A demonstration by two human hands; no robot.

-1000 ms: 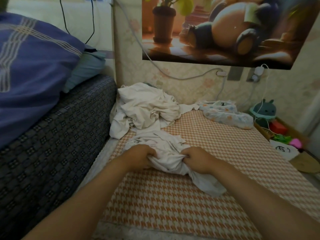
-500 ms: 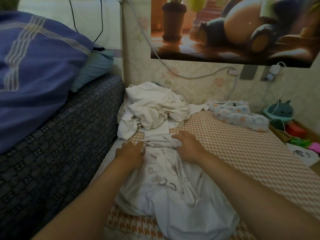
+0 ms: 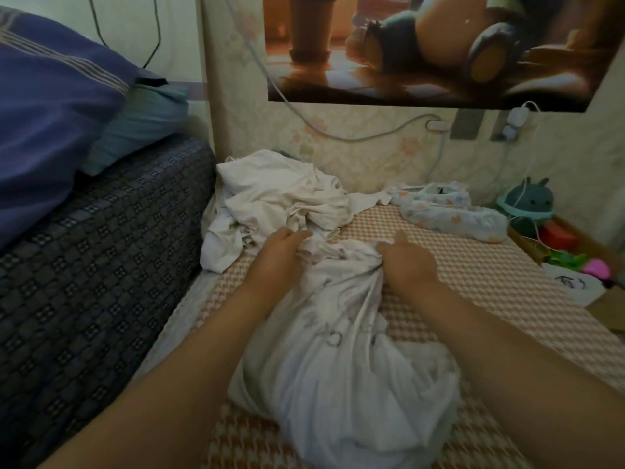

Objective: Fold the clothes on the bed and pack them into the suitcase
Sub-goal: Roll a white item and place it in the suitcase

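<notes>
Folding barely begun: left hand (image 3: 280, 253) and right hand (image 3: 407, 267) fingers clench white printed cotton shirt (image 3: 338, 374); cream clothes pile (image 3: 280, 198) upper centre unfolded, suitcase unseen

Fingertips of the left hand (image 3: 282, 253) and right hand (image 3: 411, 267) are partly lost in bunched folds of the white printed shirt (image 3: 338, 367). Its print is creased and can't be read, and its near end is cut off by the bottom edge. The poster (image 3: 422, 45) is cropped at top & right. A blue cloth (image 3: 285, 154) is mostly hidden behind the pile of white clothes (image 3: 280, 194).
</notes>
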